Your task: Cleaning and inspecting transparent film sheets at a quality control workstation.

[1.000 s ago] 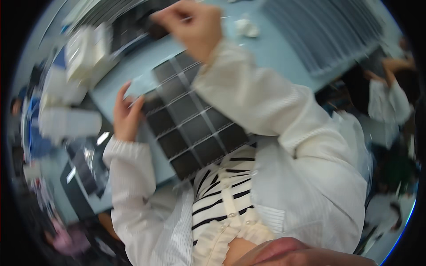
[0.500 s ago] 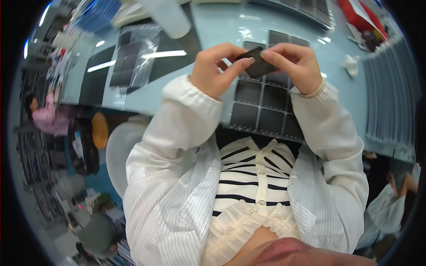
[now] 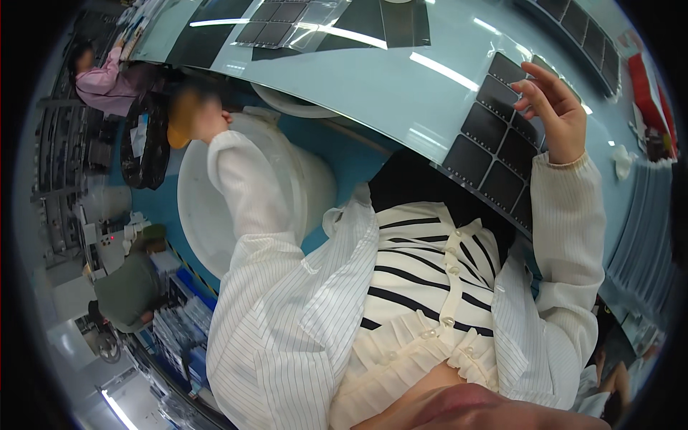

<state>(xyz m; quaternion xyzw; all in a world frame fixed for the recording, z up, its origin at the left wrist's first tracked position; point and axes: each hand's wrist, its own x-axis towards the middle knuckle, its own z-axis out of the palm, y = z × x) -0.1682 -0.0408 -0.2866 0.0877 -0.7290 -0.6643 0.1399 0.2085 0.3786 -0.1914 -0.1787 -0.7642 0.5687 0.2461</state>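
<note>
My left hand (image 3: 209, 120) is stretched far out to the left, past the upper rim of a large white bin (image 3: 315, 172). Its fingers are smeared, so whether anything is in them does not show. My right hand (image 3: 560, 111) hovers over a sheet of dark, square-sectioned pieces (image 3: 498, 147) at the table's near edge. The fingers of that hand are loosely bent and apart, with nothing seen between them. It hides part of the sheet's right side.
Beyond lies the glass-topped table (image 3: 373, 86), with a clear-wrapped dark sheet (image 3: 276, 18) at the back. Stacked grey sheets (image 3: 641, 222), a crumpled white wad (image 3: 622, 161) and a red item (image 3: 651, 104) are at right. A black bag (image 3: 145, 140) and a co-worker in pink (image 3: 104, 86) are left.
Both hands held a small dark square piece over the sheet; now they are apart. My left hand has swung left off the table, and the piece is no longer visible. The view has turned left.
</note>
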